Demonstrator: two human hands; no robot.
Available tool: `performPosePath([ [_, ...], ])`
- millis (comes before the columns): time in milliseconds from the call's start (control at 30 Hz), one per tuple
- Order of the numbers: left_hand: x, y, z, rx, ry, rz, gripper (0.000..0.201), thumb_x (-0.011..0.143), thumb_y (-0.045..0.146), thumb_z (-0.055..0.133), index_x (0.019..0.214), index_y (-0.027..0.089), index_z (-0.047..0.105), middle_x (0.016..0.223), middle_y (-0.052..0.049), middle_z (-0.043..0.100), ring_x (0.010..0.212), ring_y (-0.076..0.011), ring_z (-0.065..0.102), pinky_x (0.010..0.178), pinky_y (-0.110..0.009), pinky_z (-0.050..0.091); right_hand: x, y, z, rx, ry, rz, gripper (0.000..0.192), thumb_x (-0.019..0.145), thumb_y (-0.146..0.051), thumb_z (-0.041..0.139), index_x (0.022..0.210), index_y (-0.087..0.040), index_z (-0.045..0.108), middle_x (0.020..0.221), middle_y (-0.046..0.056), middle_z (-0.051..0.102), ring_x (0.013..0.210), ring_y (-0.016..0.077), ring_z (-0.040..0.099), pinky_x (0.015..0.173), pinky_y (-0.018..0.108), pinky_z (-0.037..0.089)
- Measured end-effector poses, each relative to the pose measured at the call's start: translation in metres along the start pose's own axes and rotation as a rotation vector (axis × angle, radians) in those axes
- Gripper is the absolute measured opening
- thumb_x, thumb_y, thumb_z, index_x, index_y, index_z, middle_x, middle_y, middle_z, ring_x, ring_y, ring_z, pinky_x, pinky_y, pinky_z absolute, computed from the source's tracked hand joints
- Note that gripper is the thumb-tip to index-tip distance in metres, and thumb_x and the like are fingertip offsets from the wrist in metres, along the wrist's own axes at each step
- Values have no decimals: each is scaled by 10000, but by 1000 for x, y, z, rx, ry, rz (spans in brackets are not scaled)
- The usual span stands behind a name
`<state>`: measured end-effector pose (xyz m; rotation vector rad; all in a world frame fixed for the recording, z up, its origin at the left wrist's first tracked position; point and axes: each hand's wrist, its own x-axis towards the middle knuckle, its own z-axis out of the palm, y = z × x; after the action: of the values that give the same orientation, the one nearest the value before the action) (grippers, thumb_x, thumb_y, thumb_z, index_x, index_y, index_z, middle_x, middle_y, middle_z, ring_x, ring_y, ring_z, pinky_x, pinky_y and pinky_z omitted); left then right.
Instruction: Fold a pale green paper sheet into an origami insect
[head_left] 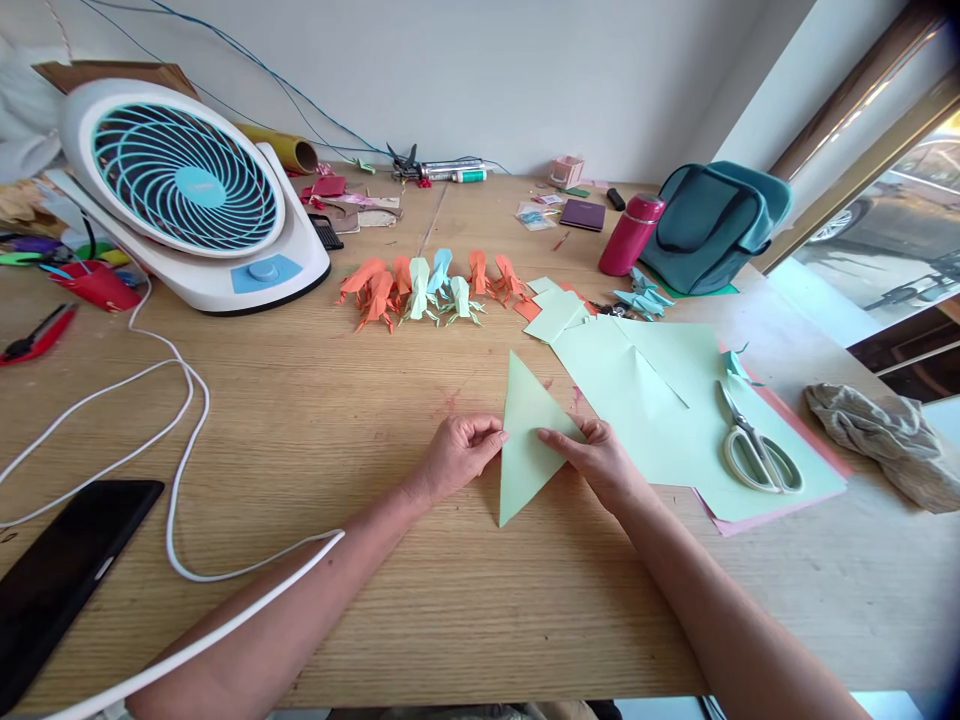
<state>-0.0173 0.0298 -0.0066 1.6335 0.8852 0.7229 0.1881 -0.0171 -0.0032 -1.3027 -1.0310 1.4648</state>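
A pale green paper triangle lies flat on the wooden table, its long fold along the left edge. My left hand pinches that left edge at mid-height. My right hand presses its fingertips on the triangle's right corner. Both hands rest on the table. A stack of pale green sheets over pink sheets lies just right of my right hand, with white-handled scissors on top.
Several folded paper figures, orange, green and blue, stand in a row behind. A white and teal fan sits back left, its white cord looping across. A black phone lies front left. A red bottle, teal bag and crumpled cloth sit right.
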Motion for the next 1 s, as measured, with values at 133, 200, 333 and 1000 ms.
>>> performPosePath([
  [133, -1, 1, 2, 23, 24, -12, 277, 852, 305, 518, 611, 170, 533, 532, 49, 481, 442, -62, 399, 454, -197, 310, -1, 2, 0, 1, 25, -19, 396, 718, -535, 803, 950, -215, 784, 902, 57, 778, 807, 249, 715, 761, 359, 560],
  [200, -2, 1, 2, 22, 38, -33, 266, 834, 288, 517, 595, 172, 529, 531, 46, 489, 441, -64, 405, 452, -197, 316, -1, 3, 1, -3, 31, -32, 391, 718, -543, 799, 930, -216, 782, 898, 56, 778, 805, 251, 714, 761, 362, 561],
  [333, -1, 1, 3, -5, 57, -71, 261, 814, 278, 518, 576, 173, 539, 523, 52, 453, 438, -65, 399, 452, -198, 343, -3, 4, 3, 1, 33, -60, 388, 722, -549, 793, 903, -206, 774, 869, 55, 771, 776, 245, 701, 743, 362, 558],
  [1000, 3, 5, 6, -130, 81, -198, 244, 787, 330, 554, 618, 165, 614, 584, 24, 543, 568, -97, 500, 512, -189, 449, -1, 13, 9, -60, 129, -168, 320, 766, -506, 765, 919, -229, 717, 846, 32, 740, 765, 224, 660, 701, 330, 528],
])
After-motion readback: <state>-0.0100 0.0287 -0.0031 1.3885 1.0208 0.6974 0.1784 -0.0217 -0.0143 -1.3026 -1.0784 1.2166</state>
